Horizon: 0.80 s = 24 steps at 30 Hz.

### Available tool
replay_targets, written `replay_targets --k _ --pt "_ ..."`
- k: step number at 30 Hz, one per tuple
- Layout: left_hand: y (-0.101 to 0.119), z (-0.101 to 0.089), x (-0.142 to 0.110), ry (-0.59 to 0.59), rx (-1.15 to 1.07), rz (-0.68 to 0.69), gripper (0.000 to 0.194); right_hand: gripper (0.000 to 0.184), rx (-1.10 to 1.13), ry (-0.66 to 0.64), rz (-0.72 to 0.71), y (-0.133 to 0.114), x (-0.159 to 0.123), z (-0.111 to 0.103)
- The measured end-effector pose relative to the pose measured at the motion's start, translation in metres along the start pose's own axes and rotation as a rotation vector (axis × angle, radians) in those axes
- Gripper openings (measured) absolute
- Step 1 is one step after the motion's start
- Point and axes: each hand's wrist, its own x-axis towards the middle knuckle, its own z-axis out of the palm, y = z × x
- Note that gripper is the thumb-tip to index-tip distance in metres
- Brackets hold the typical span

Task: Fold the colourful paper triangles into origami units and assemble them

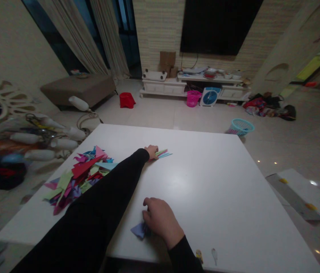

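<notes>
White table (205, 182), seen from above, bearing folded coloured paper; left hand (151, 151), arm at full reach toward the far side, fingers bent down over the near end of a slim bunch of folded papers (163, 153), green, pink and pale blue, whose points fan out to the right; whether the fingertips pinch the bunch or merely rest on it, cannot tell; right hand (161, 222), near the close edge, fingers curled, a narrow gap between thumb and forefinger, poised over a grey-blue folded paper (138, 230) that shows beneath and beside it; any grip there hidden by the hand; heap of folded pieces (86, 170), red, green, pink, purple and blue, on the left part of the table, overlapping at all angles, the black left sleeve (100, 204) passing across its near side; two small items, one yellow (199, 256), one pale (214, 256), by the near edge, beside the right cuff; handling notes, by judgement: bunch best taken low at its gathered end, with light, even finger pressure, so that the points neither splay nor crease; grey-blue piece best held by its thick folds, not its thin tips; left forearm best carried raised, clear of the heap, lest the sleeve drag loose pieces.
</notes>
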Motion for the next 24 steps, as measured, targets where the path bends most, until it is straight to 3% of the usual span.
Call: replay_targets --k 17,24 --pt "-0.004 0.006 -0.009 0.033 -0.010 0.100 0.041 0.030 -0.008 0.002 0.007 0.002 -0.002 -0.005" --pt "0.006 0.003 -0.003 0.051 0.006 0.139 0.042 0.028 -0.029 0.003 -0.014 0.001 0.000 -0.001"
